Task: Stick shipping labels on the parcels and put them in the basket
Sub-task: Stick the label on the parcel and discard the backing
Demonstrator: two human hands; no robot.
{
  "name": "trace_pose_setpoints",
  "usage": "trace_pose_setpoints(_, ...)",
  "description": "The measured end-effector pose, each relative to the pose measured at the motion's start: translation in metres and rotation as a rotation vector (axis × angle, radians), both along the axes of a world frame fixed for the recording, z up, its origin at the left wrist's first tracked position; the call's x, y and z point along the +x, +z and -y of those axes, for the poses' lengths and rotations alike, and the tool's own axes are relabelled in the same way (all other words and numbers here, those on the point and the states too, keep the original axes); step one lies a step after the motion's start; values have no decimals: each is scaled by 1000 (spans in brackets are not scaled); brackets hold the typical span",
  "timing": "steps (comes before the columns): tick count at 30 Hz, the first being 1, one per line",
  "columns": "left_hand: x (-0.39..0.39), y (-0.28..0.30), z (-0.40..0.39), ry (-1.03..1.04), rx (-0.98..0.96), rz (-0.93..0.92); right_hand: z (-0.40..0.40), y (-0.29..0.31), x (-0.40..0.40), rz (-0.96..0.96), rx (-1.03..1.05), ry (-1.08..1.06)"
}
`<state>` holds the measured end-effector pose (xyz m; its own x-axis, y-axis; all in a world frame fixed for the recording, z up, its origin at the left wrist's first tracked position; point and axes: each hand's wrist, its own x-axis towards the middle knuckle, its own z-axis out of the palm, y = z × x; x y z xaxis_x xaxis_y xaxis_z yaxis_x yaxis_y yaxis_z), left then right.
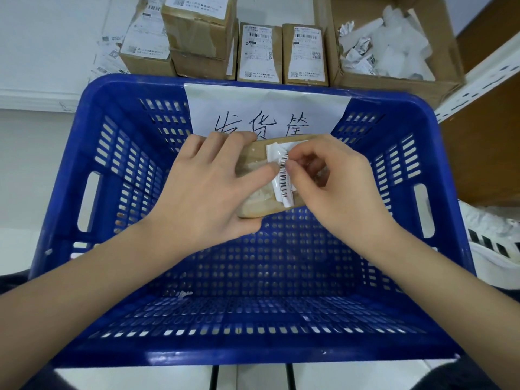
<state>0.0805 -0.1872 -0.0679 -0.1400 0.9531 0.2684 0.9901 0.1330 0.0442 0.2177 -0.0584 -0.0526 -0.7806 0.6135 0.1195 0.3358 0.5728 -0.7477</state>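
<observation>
I hold a small brown cardboard parcel [260, 190] in the air above the blue plastic basket [92, 175]. My left hand [208, 187] grips the parcel's left side, fingers over its top edge and thumb under its near corner. My right hand [332, 178] pinches a white shipping label [282, 175] with barcodes, which lies crumpled and partly peeled on the parcel's top face. The right part of the parcel is hidden by my right hand.
A handwritten paper sign [267, 108] hangs on the basket's far wall. Behind the basket stand several labelled brown parcels [260, 53]. An open carton [394, 77] at the back right holds crumpled label backings. A white shoe [495, 240] lies at the right.
</observation>
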Motion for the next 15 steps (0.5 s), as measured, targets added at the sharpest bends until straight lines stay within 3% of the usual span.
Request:
trace_pose_setpoints(4,2,-2,1,-34,2,-43,-4,8,0,34,-237,19)
trace_pose_setpoints(11,1,-2,1,-67,24,-82,-2,10,2,-6,86,91)
trace_pose_setpoints(15,1,-1,2,-73,4,-86,-2,9,2,-5,-123,58)
